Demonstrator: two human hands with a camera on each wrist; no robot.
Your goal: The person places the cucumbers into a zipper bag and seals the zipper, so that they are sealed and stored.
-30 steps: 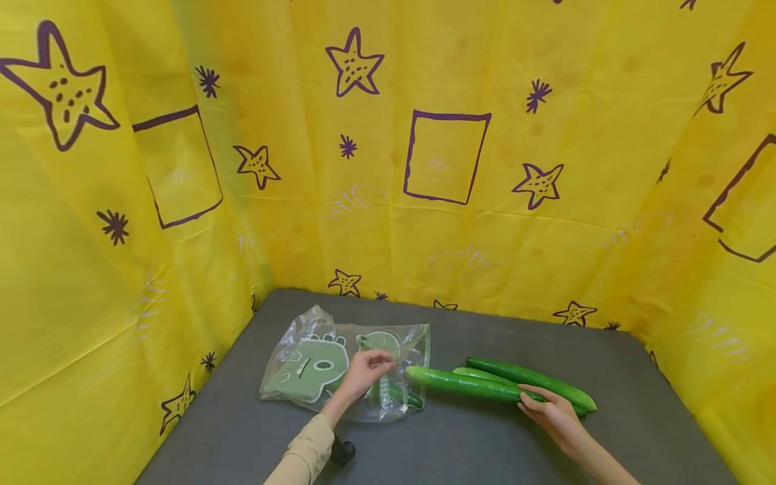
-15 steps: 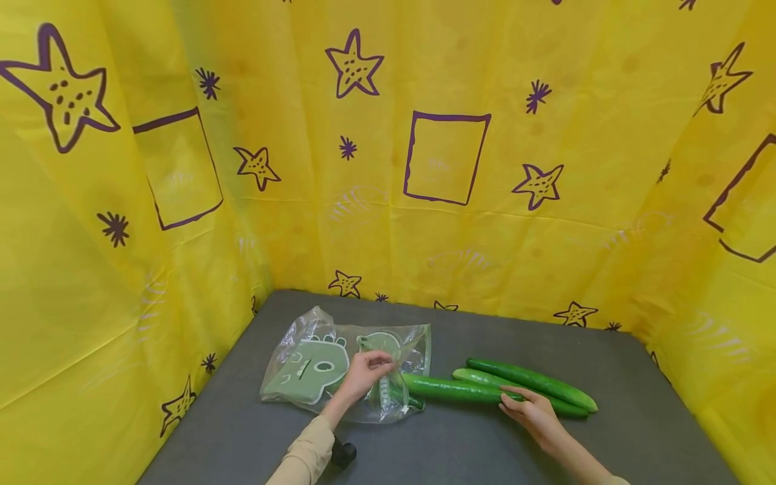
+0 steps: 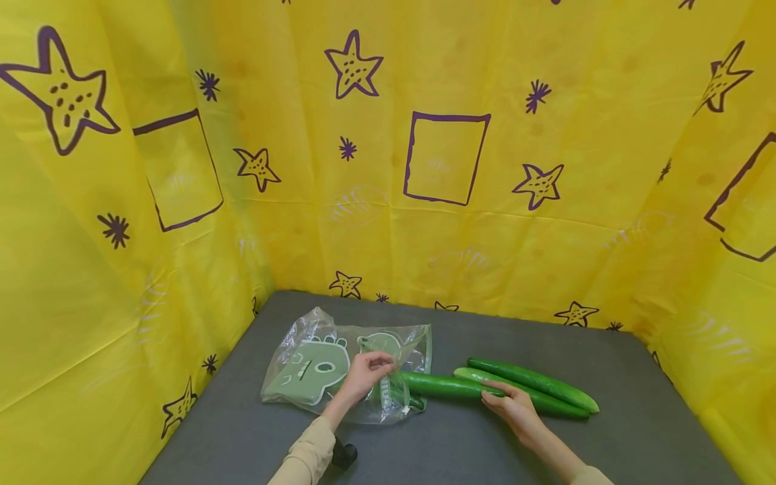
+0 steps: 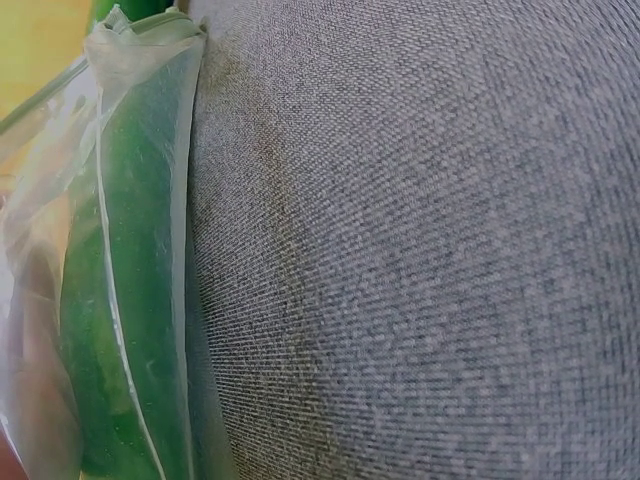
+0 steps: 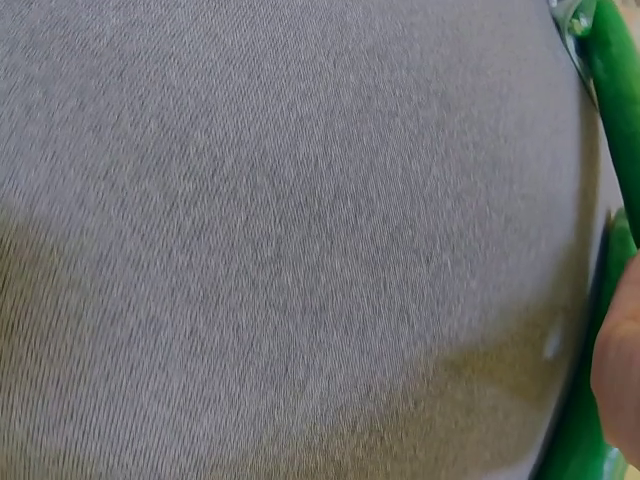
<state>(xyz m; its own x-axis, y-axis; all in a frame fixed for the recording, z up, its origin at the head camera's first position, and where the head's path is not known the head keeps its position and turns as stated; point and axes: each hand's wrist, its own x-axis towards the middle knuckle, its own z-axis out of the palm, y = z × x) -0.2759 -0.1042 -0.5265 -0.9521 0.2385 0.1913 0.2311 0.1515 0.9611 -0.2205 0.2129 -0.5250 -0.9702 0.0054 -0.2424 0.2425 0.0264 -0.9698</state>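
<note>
My left hand [image 3: 366, 372] pinches the open edge of a clear zip bag [image 3: 285, 387] printed with green cartoon figures. A dark green cucumber [image 3: 415, 401] lies inside, near the bag's mouth; in the left wrist view a cucumber [image 4: 135, 260] shows through the plastic. My right hand [image 3: 514, 408] grips the right end of another cucumber [image 3: 445, 386], whose left end is within the bag's mouth. In the right wrist view, part of the right hand [image 5: 618, 370] shows at the edge beside the held cucumber [image 5: 615, 90].
Two more cucumbers [image 3: 545, 378] lie side by side on the grey table [image 3: 485, 451], just behind and right of my right hand. A small black object [image 3: 344, 456] is by my left forearm. Yellow patterned curtains [image 3: 448, 256] enclose the table.
My right hand has moved left, sliding the held cucumber's tip from outside the bag into its mouth. The left hand keeps its place on the bag's edge.
</note>
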